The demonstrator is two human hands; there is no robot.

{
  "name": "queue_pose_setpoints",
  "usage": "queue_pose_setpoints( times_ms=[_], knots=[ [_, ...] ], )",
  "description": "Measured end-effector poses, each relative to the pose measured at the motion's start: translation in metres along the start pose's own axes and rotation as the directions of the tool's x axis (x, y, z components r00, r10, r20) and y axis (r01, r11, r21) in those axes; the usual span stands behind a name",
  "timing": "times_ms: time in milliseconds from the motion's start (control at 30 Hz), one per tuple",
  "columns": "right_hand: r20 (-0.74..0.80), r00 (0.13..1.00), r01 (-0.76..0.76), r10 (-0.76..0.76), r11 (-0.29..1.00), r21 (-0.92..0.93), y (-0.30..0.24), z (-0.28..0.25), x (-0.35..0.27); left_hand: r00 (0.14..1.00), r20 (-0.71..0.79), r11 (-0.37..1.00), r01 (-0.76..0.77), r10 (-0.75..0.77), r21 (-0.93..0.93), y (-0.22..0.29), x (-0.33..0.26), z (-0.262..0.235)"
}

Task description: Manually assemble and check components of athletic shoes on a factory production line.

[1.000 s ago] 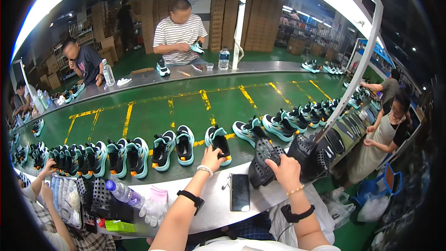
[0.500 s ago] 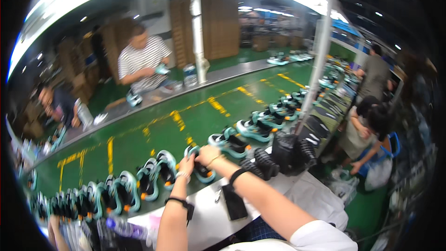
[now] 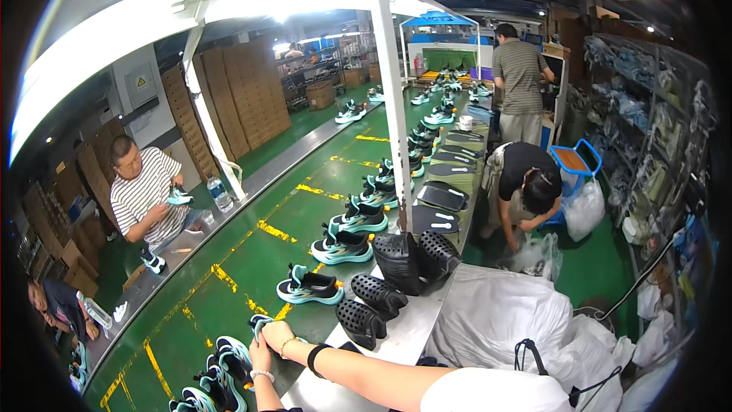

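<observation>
Both hands are together at a black and turquoise sneaker (image 3: 259,322) on the green conveyor belt. My right hand (image 3: 278,336) is closed at its collar, a black band around the wrist behind it. Close beside it, my left hand (image 3: 261,354), with a beaded bracelet, grips the same shoe; its fingertips are partly hidden. The hands cover much of this sneaker. To its left along the belt edge stand several similar sneakers (image 3: 233,358). Beyond it, on the right, another sneaker (image 3: 310,288) heads a row running up the belt.
Black perforated shoe forms (image 3: 362,323) stand on the white ledge to the right. Dark insoles (image 3: 442,196) line the ledge farther up. A white post (image 3: 393,99) rises beside the belt. Across it, a person in stripes (image 3: 145,191) holds a shoe; another person (image 3: 526,183) bends over plastic bags.
The view has swung to the right, so my hands now appear lower and farther left. They are still together on a sneaker. The bending person at the right has shifted posture.
</observation>
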State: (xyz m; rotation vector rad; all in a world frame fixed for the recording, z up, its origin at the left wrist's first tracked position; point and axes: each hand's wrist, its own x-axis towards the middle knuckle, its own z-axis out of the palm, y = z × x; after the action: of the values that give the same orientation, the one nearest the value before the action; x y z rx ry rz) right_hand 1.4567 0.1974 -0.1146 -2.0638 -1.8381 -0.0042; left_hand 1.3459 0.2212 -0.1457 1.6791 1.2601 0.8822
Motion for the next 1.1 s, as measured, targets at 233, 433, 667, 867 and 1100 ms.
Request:
queue_pose_setpoints(
  times_ms=[233, 433, 667, 867, 1100],
  knots=[
    [0.050, 0.999, -0.024, 0.017, 0.991, 0.130, 0.018, -0.027, -0.028, 0.988, 0.060, 0.990, 0.141, -0.142, 0.021, -0.002, 0.007, 0.005],
    [0.069, 0.984, 0.146, -0.167, 0.959, 0.244, 0.012, -0.071, -0.094, 0.994, 0.068, 0.996, 0.084, -0.085, 0.027, 0.015, 0.013, -0.007],
    [0.076, 0.980, 0.147, -0.181, 0.932, 0.331, 0.037, -0.065, -0.092, 0.968, 0.239, 0.997, -0.075, 0.072, 0.004, 0.012, 0.019, 0.012],
    [0.070, 0.980, 0.160, -0.184, 0.951, 0.263, 0.029, -0.048, -0.095, 0.995, -0.089, 0.886, 0.012, 0.033, 0.463, 0.049, -0.005, 0.028],
    [0.020, 0.981, 0.177, -0.193, 0.931, 0.319, 0.035, -0.039, -0.095, 0.999, 0.043, 0.944, 0.015, -0.031, 0.329, 0.030, 0.000, 0.015]
  ],
)
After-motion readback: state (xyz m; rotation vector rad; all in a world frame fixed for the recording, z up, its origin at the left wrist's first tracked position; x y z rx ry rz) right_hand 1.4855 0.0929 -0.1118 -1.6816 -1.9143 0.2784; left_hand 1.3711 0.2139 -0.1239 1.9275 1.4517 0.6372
